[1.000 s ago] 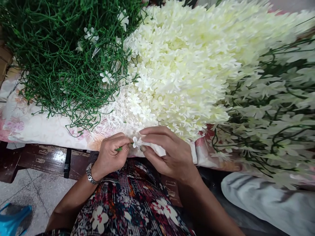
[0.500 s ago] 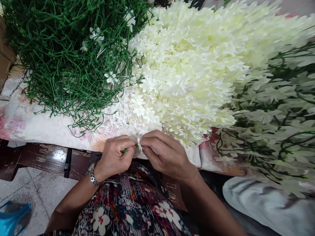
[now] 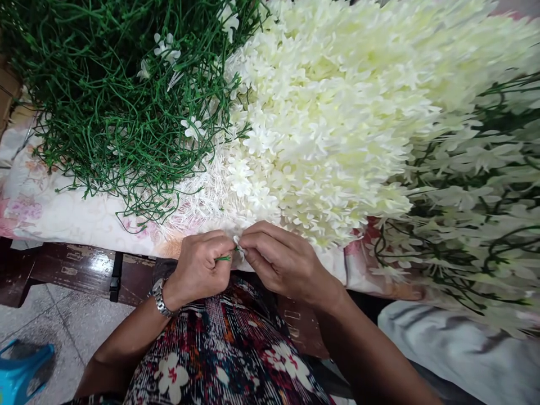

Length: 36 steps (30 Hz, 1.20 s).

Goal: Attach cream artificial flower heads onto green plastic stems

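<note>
My left hand [image 3: 200, 264] pinches a thin green plastic stem [image 3: 223, 258] at the table's near edge. My right hand [image 3: 280, 260] pinches a small white artificial flower [image 3: 237, 243] against the stem's tip, fingertips of both hands almost touching. A watch sits on my left wrist. Behind my hands lies a big heap of cream-white flower heads [image 3: 333, 112], and to its left a tangle of bare green stems [image 3: 105, 95].
A pile of finished stems with white flowers [image 3: 472, 185] fills the right side. A floral cloth [image 3: 63, 214] covers the table over a dark wooden edge [image 3: 76, 270]. Pale fabric [image 3: 455, 349] lies low right; a blue object [image 3: 21, 371] sits on the tiled floor.
The white flower stood out between my fingers a second ago; my right fingers have since closed over it and pushed it toward the green stem. Both hands stay in place.
</note>
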Tool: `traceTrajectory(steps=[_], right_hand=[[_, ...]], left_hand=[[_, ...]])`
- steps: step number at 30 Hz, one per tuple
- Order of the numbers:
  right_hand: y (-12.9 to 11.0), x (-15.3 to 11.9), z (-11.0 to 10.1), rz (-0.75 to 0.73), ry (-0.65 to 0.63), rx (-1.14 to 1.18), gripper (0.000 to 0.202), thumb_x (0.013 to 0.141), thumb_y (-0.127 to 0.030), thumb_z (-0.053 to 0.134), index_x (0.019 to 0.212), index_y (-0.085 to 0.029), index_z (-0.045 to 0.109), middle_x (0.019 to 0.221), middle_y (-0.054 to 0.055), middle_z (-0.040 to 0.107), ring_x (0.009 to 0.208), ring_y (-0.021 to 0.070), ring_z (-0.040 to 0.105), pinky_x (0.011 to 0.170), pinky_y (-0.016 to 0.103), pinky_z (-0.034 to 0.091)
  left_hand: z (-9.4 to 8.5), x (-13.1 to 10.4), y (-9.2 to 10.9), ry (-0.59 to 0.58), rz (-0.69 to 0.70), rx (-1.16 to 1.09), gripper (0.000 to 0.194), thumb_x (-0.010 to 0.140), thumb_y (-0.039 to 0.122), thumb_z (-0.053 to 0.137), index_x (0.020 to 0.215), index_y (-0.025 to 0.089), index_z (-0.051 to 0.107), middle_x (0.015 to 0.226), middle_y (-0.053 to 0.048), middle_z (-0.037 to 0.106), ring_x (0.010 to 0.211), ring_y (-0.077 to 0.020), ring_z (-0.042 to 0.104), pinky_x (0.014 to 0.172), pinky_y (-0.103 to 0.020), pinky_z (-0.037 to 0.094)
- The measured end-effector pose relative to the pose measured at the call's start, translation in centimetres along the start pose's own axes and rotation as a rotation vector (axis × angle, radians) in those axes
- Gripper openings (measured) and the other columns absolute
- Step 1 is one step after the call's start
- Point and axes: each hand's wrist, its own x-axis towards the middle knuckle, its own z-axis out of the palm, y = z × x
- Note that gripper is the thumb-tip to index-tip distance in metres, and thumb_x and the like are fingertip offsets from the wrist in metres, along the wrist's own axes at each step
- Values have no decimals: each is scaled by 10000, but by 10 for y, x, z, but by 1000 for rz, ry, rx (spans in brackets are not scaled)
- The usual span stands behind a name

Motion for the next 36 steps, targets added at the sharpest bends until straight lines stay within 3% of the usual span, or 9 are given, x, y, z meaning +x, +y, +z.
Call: traceTrajectory(steps=[9,14,24,36], right_hand=[[-1,1,1,-12,-13,-49,124,741,-41,423,805,-127,484,740,61,510,717,129,483,603,264,456],[-6,-1,-6,14,20,-2,124,749,-51,445,832,-121,504,772,66,525,755,123,501,649,258,459],[-19,-2,-7,98,186,30,118,720,-58,503,814,-121,539,746,48,529,727,108,494,636,245,437],[-12,-2,0,235,199,164,70,735,-87,478,756,-147,505,687,4,525,649,78,492,587,218,405]], left_hand=[[1,1,1,-9,-28,30,194,657,47,369,497,155,345,509,40,286,490,-72,313,464,-209,252],[-2,-2,1,-8,-36,-72,170,714,64,398,576,144,458,551,33,373,529,-71,370,496,-199,294],[0,-6,-1,182,18,-314,113,745,83,491,756,136,590,587,20,455,539,-67,419,506,-195,334],[11,-9,-2,278,91,-72,182,711,51,493,811,140,616,600,5,506,530,-72,433,487,-201,354]])
